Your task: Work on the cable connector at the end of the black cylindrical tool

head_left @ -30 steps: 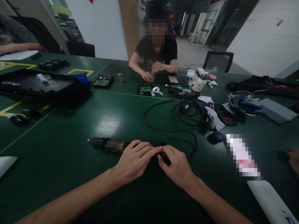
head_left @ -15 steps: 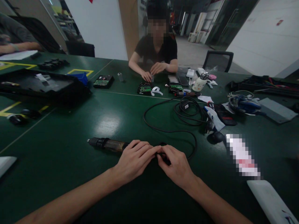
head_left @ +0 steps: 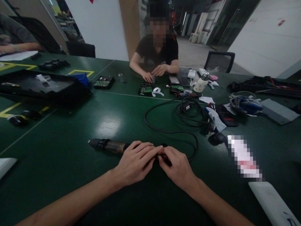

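Note:
An electric screwdriver (head_left: 114, 147) lies on the green table, its bit pointing left and its rear end covered by my hands. My left hand (head_left: 137, 160) is closed over the screwdriver's body, fingers stretching right to meet my other hand. At the rear end, my right hand (head_left: 177, 166) is closed with thumb and fingers pinched round a dark part where the cord joins; exactly what sits in the pinch is hidden. A black cord (head_left: 169, 132) runs from there in a loop up to a coil beyond.
Across the table (head_left: 77, 175) a person in a black shirt (head_left: 157, 53) handles small parts beside circuit-board drives (head_left: 146, 90). A black tray (head_left: 42, 84) stands at left. To the right lie a white-and-blue packet (head_left: 215, 120), a tool pouch (head_left: 227, 116) and a white object (head_left: 270, 197).
My hands stay at the screwdriver's rear end, with only a slight shift of the left thumb and fingers. The screwdriver and cord have not moved.

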The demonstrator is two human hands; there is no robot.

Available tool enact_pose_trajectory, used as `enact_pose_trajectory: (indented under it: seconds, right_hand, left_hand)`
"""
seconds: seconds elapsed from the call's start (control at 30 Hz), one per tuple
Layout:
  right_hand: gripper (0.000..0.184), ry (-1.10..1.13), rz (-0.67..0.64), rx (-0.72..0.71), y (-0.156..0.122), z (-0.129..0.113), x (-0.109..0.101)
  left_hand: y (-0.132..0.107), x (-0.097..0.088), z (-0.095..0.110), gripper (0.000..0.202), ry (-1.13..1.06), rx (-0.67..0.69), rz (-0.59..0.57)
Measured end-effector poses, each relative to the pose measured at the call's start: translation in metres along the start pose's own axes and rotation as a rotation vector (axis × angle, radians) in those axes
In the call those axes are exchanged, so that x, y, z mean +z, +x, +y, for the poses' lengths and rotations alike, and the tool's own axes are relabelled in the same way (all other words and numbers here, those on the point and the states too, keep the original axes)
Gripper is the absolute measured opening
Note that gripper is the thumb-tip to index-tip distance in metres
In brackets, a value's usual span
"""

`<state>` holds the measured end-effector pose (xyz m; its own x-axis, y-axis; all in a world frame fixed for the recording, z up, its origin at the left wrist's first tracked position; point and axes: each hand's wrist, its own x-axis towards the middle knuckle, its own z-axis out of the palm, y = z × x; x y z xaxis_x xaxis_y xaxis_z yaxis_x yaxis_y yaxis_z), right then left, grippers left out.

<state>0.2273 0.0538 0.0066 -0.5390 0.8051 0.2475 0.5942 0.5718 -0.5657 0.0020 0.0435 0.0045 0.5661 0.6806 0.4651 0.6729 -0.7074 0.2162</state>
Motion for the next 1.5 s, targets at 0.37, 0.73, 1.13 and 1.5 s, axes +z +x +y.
enact_pose_trajectory:
  seconds: [0.37,0.73,1.13,1.5]
  right_hand:
    - [0.003,0.029,0.005,0.013,-0.0004,0.0003,-0.0002]
    - [0.004,0.038,-0.002,0.02,0.0003,-0.0004,-0.0011]
    - [0.007,0.027,0.012,0.015,0.0007,0.0001,0.0002]
    - [0.003,-0.003,0.022,-0.005,0.0005,0.0002,-0.0002]
  left_hand:
    - [0.0007,-0.0011,0.0005,0.047,-0.016,-0.002,-0.003]
    - [0.0008,-0.0008,-0.0003,0.047,-0.002,0.009,-0.003]
    - [0.0004,0.0013,-0.0007,0.042,0.007,-0.005,0.014]
    - [0.0018,-0.0005,0.0002,0.046,0.029,-0.019,0.009]
